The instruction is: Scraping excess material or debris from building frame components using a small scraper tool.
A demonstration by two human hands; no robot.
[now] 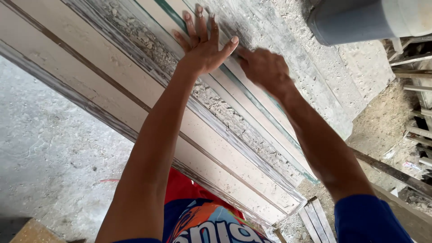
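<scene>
Left hand (204, 42) flat, fingers spread on boards (135, 85); right hand (265, 67) beside it, blurred, grip unclear. Rough edges under palms: splinter risk, stack could slide.

Hands on the boards, with some room around them

The boards (135, 90) lie side by side and fill the middle; both hands sit on their far part, the left hand (202, 42) flat with fingers spread, the right hand (263, 67) just beside it, blurred. Left of the boards the gray floor (49, 148) is open, and a hand could pass there. A rough strip of crumbs (216, 103) runs along the boards between the two arms. Right of the boards, past their far end, a gray pipe (351, 20) blocks the top corner. Farther right of the boards, wood slats (414, 90) and dirt crowd the way. Small slats (317, 218) lie by the boards' near end.
</scene>
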